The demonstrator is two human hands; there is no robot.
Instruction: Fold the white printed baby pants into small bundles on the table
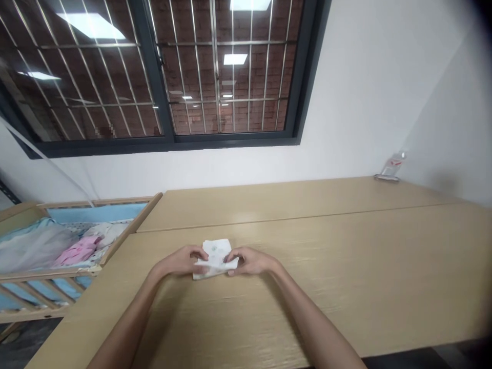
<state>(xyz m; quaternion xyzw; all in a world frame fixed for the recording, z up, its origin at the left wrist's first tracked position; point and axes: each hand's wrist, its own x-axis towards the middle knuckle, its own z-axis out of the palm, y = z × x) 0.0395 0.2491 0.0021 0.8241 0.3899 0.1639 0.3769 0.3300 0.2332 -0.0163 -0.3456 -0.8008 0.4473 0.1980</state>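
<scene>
A small white folded cloth [216,250] with faint printed marks lies on the wooden tabletop [346,266], its near part bent up into a fold. Whether it is fabric or soft paper I cannot tell. My left hand [182,260] pinches the left side of that fold, thumb on top and fingers partly behind the material. On the right side, my right hand [251,260] grips the other end of the fold between thumb and fingers. Both forearms reach in from the bottom edge of the view.
A wooden crib [126,241] with blue lining stands against the table's left side, holding a pink cloth [80,250] and pale bedding. A clear bottle [394,164] and a flat object [386,178] sit at the back right corner. Behind is a barred window [165,115].
</scene>
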